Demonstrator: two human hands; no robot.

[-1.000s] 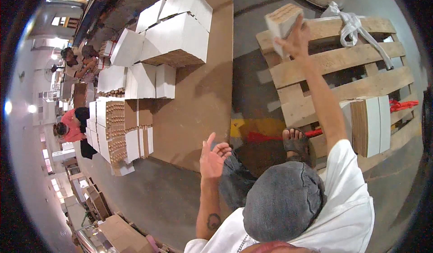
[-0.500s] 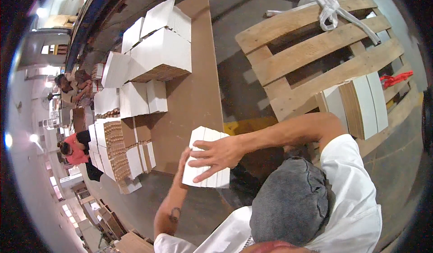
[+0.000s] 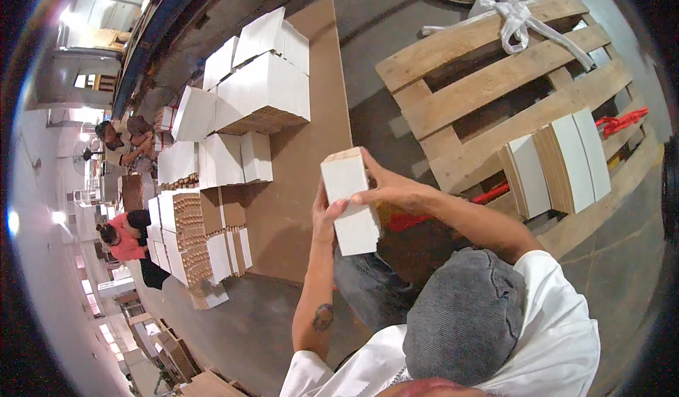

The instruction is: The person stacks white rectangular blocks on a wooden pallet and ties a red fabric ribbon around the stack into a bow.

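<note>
Between both hands I hold a white stack of flat cardboard pieces (image 3: pixel 349 206), tilted on edge in front of my chest. My left hand (image 3: pixel 322 216) presses its left side, and my right hand (image 3: pixel 390 193) wraps over its top right edge. The stack hangs above the right edge of a large brown cardboard sheet (image 3: pixel 300 177) on the floor. To the right lies a wooden pallet (image 3: pixel 488 93) with a similar white and brown stack (image 3: pixel 559 163) standing on it.
Several white stacks (image 3: pixel 262 93) and brown-edged bundles (image 3: pixel 187 220) cover the sheet's left part. A white strap (image 3: pixel 520 18) lies on the pallet's far end, and a red tool (image 3: pixel 622 121) is beside it. Other people (image 3: pixel 126 236) work at the far left.
My right hand brought the stack from over the pallet back toward me. My left hand, open a second ago, now grips it too, and the stack has tipped up on edge.
</note>
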